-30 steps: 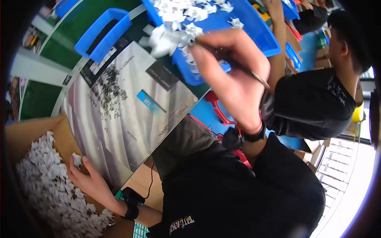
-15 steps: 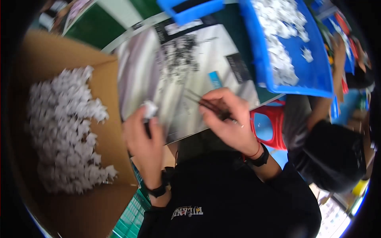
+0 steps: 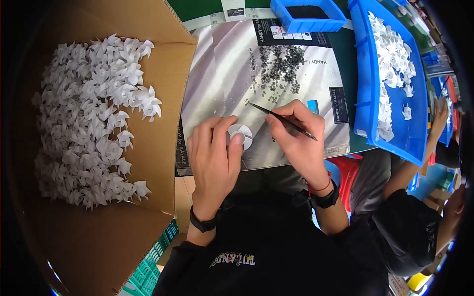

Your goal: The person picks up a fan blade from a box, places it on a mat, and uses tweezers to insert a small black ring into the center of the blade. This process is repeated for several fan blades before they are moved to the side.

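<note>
My left hand (image 3: 215,155) rests on the silvery printed mat (image 3: 212,69), its thumb pressed on a small white fan wheel (image 3: 247,131) lying there; its fingers curve over the wheel's left side and hide part of it. Pinched in my right hand (image 3: 298,140) is a pair of black tweezers (image 3: 289,123). The tweezers' tip points left, beside a few tiny dark rings (image 3: 246,101) set apart from the scattered pile of rings (image 3: 281,69) farther back on the mat.
A cardboard box (image 3: 163,64) full of white fan wheels (image 3: 94,123) stands at left. To the right, a blue tray (image 3: 364,84) holds more wheels. A smaller blue bin (image 3: 316,24) with dark contents sits at the back. A co-worker's arm (image 3: 419,143) shows at far right.
The view has shifted and sharpened. My left hand has brought the white wheel down onto the mat, farther from the box. The tweezers' tip has moved closer to the rings.
</note>
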{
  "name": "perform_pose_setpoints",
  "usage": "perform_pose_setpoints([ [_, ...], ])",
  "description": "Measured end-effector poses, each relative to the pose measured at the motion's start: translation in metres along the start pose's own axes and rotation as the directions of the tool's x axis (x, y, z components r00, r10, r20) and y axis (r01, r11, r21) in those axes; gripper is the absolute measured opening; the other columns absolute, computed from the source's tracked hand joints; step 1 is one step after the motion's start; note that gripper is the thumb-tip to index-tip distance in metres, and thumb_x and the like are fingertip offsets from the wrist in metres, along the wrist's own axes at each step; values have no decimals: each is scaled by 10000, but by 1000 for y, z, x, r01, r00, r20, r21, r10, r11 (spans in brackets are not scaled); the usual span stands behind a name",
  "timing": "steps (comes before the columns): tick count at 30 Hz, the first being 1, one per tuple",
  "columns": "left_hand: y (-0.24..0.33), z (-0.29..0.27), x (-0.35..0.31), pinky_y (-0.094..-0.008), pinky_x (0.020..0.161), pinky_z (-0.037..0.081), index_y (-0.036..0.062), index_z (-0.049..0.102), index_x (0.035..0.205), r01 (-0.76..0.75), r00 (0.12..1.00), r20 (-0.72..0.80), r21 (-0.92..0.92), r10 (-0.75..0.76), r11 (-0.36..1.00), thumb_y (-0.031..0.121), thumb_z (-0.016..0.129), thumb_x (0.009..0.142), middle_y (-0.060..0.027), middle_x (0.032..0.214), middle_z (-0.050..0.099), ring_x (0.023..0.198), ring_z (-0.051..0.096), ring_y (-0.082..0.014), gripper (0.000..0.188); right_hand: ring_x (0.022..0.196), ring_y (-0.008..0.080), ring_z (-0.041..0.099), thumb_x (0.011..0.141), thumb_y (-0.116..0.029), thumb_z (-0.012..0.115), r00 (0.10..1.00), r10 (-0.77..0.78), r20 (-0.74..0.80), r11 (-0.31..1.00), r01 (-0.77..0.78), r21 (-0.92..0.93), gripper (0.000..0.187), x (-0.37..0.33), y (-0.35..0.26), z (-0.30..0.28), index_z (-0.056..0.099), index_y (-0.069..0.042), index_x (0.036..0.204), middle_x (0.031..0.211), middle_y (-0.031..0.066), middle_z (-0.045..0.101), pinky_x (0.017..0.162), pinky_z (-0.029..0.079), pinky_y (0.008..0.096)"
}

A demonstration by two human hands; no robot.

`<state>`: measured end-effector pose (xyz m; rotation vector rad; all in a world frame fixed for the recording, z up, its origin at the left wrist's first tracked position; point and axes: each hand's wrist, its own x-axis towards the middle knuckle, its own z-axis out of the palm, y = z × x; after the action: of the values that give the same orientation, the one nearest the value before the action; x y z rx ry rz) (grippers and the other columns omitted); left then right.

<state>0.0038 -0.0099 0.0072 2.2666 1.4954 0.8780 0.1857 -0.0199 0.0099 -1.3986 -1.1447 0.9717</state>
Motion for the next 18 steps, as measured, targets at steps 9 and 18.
perform_pose_setpoints([
  [9,-1,2,-7,-398,884,414,81,685,1136,-73,997,6,67,72,995,211,778,800,-68,1121,644,1031,590,-273,372,817,50,625,899,54,700,1000,-19,-1,1000,19,-9,96,-5,1,-2,642,45,976,874,25,689,709,488,202],
  [18,0,5,-3,-381,848,416,101,698,1119,-64,997,-33,98,68,993,192,821,750,-47,1100,643,1004,593,-254,400,865,175,697,858,132,679,954,-234,186,971,221,91,155,-23,12,-21,614,60,978,942,128,684,762,536,258],
])
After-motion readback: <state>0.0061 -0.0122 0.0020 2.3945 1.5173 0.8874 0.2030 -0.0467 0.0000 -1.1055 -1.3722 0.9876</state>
